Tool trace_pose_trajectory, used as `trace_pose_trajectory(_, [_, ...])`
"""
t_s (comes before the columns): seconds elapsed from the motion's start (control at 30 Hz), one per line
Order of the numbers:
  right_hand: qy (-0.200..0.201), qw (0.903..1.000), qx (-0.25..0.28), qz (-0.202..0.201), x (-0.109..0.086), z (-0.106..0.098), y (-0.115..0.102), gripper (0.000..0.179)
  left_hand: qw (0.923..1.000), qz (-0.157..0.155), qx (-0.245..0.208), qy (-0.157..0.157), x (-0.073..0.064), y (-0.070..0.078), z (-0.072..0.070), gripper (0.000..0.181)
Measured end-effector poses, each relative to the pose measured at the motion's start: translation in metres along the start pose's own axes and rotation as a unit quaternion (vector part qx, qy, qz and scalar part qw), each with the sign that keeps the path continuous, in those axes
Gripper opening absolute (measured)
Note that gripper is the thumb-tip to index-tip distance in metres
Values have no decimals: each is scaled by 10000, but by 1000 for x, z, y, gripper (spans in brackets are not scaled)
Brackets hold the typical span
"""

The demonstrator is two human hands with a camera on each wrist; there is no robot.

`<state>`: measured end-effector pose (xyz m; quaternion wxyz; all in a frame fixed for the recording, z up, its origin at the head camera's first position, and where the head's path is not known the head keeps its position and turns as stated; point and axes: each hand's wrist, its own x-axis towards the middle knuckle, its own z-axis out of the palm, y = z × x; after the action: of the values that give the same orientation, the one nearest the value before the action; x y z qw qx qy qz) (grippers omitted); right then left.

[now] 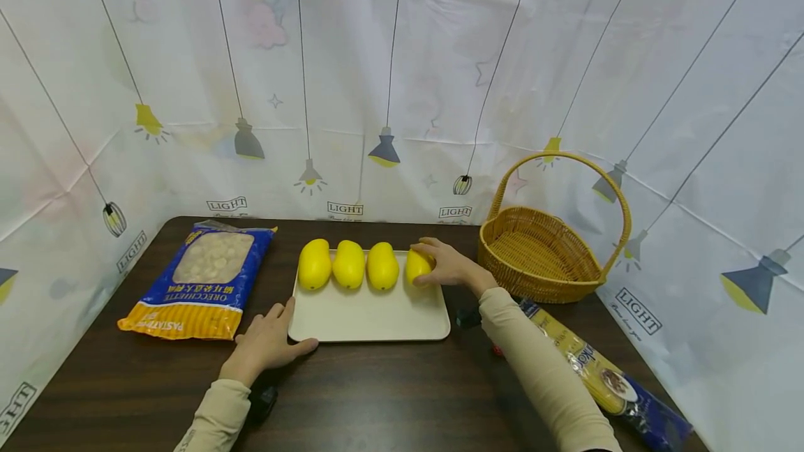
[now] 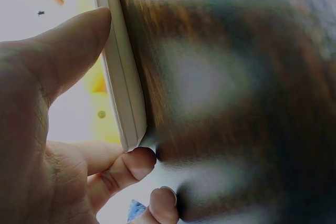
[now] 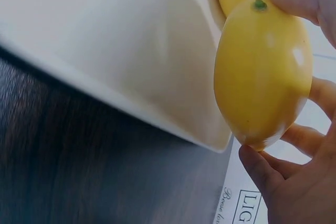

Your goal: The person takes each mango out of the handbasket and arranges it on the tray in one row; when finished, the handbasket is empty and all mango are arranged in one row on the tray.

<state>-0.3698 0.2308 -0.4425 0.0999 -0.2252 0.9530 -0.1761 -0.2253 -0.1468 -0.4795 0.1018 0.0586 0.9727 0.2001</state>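
Left hand: the left hand [image 1: 266, 342] lies on the table [image 1: 389, 396] at the near left corner of the tray [image 1: 370, 316]. Its thumb and one finger touch the tray's edge. The fingers are nearly straight and hold nothing.
Tray: a flat pale tray in the middle of the table.
Spaghetti: a long bag of spaghetti [image 1: 606, 382] lies right of the tray, partly under the right sleeve.
Right hand: the right hand [image 1: 447, 265] is at the tray's far right corner. Its fingers curl around a mango [image 1: 417, 266].
Other mangoes: three mangoes [image 1: 348, 264] sit in a row on the tray, left of the held one.
Pasta bag: a blue bag [image 1: 201, 279] lies left of the tray.
Basket: a basket [image 1: 543, 253] stands right of the tray, further back.
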Motion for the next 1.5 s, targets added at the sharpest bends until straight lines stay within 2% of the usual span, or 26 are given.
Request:
trace_pose_trajectory(0.27, [-165,9998,-68,24,6,7,-2,86,10000,18,-16,18,1,0,1,106])
trace_pose_trajectory(0.57, [-129,9999,-39,-33,8,13,-1,86,10000,51,-4,1,2,0,2,106])
trace_pose_trajectory(0.8, [-132,9999,76,-62,6,10,2,90,9999,152,1,40,4,3,3,105])
trace_pose_trajectory(0.93, [-19,9999,-44,-106,1,6,2,92,9999,165,5,16,5,3,2,106])
trace_pose_trajectory(1.1, [365,9993,122,2,-15,-2,0,85,9999,160,20,-18,7,2,2,106])
trace_pose_trajectory(1.17, [521,9983,236,142,-24,-4,0,81,9999,135,15,-23,7,1,1,106])
trace_pose_trajectory(1.27, [748,9965,139,355,-37,-5,2,78,9999,134,5,-16,6,-1,0,106])
trace_pose_trajectory(1.4, [1013,9926,34,662,-58,-9,3,78,9994,328,17,115,5,-3,-4,104])
trace_pose_trajectory(1.5, [1166,9895,12,859,-76,-12,2,80,9979,517,175,360,4,-5,-6,99])
